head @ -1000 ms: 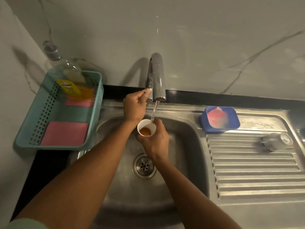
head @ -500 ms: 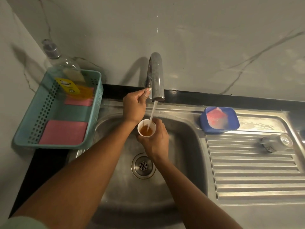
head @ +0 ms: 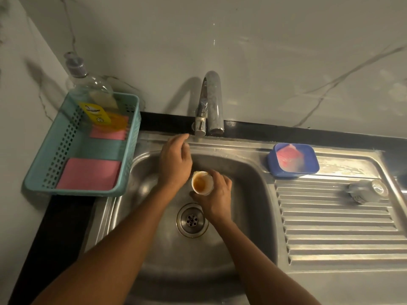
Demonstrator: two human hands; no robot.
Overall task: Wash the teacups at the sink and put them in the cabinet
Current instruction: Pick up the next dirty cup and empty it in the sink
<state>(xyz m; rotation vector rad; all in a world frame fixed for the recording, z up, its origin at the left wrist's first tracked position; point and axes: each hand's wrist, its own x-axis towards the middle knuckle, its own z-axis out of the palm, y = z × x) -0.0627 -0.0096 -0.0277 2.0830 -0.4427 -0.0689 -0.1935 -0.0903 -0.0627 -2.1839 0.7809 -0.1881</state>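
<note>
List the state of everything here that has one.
Tap, no stream visible.
Teacup, tilted, brown inside, gripped by right hand.
Left hand, empty, fingers relaxed.
Grey cup, lying on its side on the drainboard.
Drain, unplugged.

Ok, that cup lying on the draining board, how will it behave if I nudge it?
The cup lies on its side, so it would probably roll, though the ridges of the draining board may check it. It looks like ceramic or glass, so it is likely fragile.
</note>
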